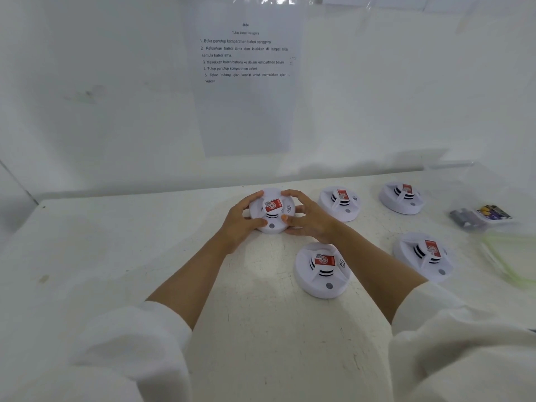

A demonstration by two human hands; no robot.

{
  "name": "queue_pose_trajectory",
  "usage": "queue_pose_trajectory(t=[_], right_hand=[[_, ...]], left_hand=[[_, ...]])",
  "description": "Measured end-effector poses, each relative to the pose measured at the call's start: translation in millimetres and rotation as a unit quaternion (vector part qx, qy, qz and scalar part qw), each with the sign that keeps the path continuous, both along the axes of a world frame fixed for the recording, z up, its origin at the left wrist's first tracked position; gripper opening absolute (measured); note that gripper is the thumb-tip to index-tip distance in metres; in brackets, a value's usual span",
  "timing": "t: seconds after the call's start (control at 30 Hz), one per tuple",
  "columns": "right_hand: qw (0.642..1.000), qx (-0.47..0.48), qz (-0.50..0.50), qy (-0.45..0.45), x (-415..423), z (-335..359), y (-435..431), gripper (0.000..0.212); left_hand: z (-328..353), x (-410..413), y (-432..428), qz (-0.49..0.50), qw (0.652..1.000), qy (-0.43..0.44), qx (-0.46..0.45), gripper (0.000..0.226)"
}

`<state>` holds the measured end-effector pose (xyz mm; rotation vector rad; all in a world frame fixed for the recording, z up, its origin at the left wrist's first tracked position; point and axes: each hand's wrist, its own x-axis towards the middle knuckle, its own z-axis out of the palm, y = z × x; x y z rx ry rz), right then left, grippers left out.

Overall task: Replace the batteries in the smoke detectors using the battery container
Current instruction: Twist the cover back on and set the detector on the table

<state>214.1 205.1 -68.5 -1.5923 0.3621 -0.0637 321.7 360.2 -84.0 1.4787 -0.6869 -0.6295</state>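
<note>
A round white smoke detector [272,211] with a red label sits face up at the middle of the white table [116,256]. My left hand [242,220] grips its left rim and my right hand [309,217] grips its right rim, fingers curled over the top edge. Several more detectors lie face up: one [322,269] near me, one [340,203] to the right, one [401,197] at the back right, one [423,255] at the right. The clear battery container [481,217] with batteries lies at the far right.
A printed instruction sheet [246,79] hangs on the white wall behind the table. A blurred clear plastic item with a greenish edge [510,256] lies at the right edge, near the battery container.
</note>
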Motion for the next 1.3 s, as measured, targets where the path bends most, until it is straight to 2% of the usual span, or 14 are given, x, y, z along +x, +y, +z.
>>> queue_pose_trajectory(t=[0.6, 0.77, 1.07, 1.3], right_hand=[[1.000, -0.024, -0.015, 0.001, 1.4, 2.8, 2.8, 0.049], [0.997, -0.067, -0.030, 0.013, 2.7, 4.6, 2.9, 0.051], [0.984, -0.175, -0.024, 0.039, 6.4, 5.7, -0.1, 0.053], [0.980, -0.185, -0.006, 0.070, 10.2, 7.4, 0.9, 0.054]], left_hand=[[-1.9, 1.8, -1.7, 0.004, 1.000, -0.013, 0.013, 0.062], [-1.1, 2.6, -2.4, -0.005, 1.000, -0.011, 0.018, 0.062], [-2.6, 10.7, -7.8, 0.001, 0.992, -0.083, 0.090, 0.062], [-4.7, 12.6, -12.5, -0.015, 0.985, -0.085, 0.149, 0.060]])
